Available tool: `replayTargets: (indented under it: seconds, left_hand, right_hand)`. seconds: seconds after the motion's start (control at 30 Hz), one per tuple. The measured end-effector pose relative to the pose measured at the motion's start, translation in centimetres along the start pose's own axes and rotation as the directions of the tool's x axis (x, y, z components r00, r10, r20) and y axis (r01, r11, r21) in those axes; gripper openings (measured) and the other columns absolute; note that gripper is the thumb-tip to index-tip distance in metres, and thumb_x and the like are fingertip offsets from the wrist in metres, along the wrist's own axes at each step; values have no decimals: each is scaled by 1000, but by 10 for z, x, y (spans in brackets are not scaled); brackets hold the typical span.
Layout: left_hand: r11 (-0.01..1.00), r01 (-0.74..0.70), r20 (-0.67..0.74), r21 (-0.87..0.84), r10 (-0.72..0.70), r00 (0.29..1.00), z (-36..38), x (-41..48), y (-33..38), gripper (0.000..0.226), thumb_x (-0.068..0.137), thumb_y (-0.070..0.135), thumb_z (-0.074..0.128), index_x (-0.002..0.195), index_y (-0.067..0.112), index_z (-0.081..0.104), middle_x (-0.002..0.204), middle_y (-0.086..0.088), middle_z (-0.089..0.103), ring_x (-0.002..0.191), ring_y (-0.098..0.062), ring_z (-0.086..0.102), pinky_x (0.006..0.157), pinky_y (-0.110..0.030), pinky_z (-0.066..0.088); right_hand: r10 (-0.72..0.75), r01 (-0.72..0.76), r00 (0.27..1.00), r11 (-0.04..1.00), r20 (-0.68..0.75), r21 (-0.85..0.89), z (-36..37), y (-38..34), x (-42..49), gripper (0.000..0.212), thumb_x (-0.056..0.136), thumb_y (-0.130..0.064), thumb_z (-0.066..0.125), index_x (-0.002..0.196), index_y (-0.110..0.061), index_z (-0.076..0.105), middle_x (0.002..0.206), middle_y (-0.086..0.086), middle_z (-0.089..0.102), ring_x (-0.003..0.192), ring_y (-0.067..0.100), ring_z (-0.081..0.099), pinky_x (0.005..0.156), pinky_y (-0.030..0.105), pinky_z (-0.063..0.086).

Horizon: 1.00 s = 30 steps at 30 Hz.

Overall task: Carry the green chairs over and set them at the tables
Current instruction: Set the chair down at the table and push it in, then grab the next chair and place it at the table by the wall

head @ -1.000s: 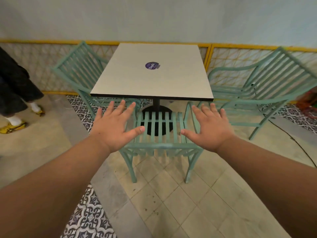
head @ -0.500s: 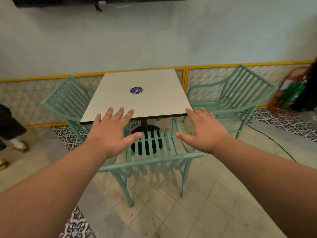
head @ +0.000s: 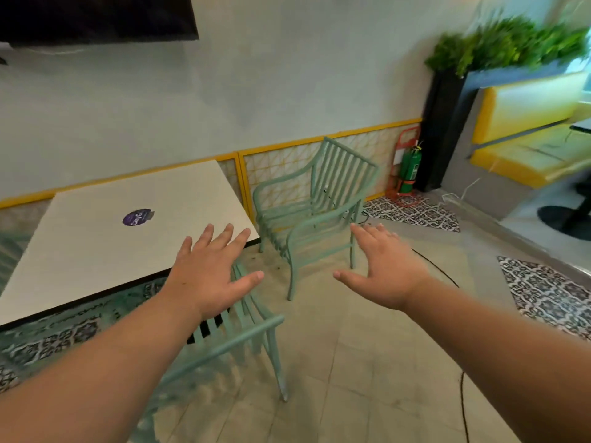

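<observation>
both hands empty, fingers straight and spread. left hand (head: 208, 273) hung flat over the near green chair (head: 246, 334); right hand (head: 383, 270) was held out toward the second green chair (head: 319, 199). no grip on either. near chair stood back-outward at the table (head: 96, 251) edge, probably already set. second chair stood just beside the table's right side, facing it. count: two green chairs plain, one table. green blur (head: 9, 251) at left edge, possibly a third chair, could not tell.

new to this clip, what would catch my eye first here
The left hand and the right hand spread open mid-frame, holding nothing. Under the left one, a green chair stands at the near edge of the white table; a second green chair sits off its right end, by the wall.
</observation>
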<state>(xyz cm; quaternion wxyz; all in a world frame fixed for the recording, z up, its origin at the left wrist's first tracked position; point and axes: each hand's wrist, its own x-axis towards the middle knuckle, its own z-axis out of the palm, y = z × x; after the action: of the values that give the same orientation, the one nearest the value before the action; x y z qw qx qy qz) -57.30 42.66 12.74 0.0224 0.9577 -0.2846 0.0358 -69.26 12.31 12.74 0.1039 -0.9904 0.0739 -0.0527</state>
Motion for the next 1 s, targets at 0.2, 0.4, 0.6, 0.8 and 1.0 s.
replayTargets:
  seconds: [0.2,0.4,0.6,0.8,1.0]
  left_hand:
    - [998,-40,-7,-40,40,999,8,82,87,97,76,91,10,160,44,-4,171,5,4,156,-25,-1,125,-53,7]
    - [997,-50,-41,-62,48,998,17,163,149,96,78,92,12,160,44,-2,170,6,7,156,-25,3,124,-53,11]
    - [996,-72,-48,-46,69,996,36,259,174,100,75,95,7,160,43,-3,170,6,10,156,-25,5,124,-54,15]
    - [990,-126,-46,-57,123,991,57,386,193,101,74,94,8,160,42,2,170,4,14,156,-25,7,124,-53,15]
    - [983,-180,-47,-47,177,983,56,516,212,106,70,96,-1,161,41,2,170,4,12,156,-25,8,123,-53,16]
  right_hand:
    - [51,-53,998,998,-34,-38,-33,108,20,105,81,-83,40,162,-22,14,166,5,24,154,27,12,123,42,12]
    - [70,-71,997,996,-31,-50,-57,190,58,104,82,-83,42,161,-24,12,166,4,23,154,28,13,123,41,12]
    - [96,-96,995,995,-21,-11,-56,250,120,106,79,-86,40,162,-26,9,167,2,20,154,25,10,123,40,8]
    - [127,-127,991,992,-37,4,-53,312,206,109,76,-86,39,162,-26,9,167,1,20,155,24,9,123,38,8]
    - [187,-186,981,982,-49,29,-62,371,292,110,74,-88,37,162,-28,9,167,0,20,155,23,9,125,39,10]
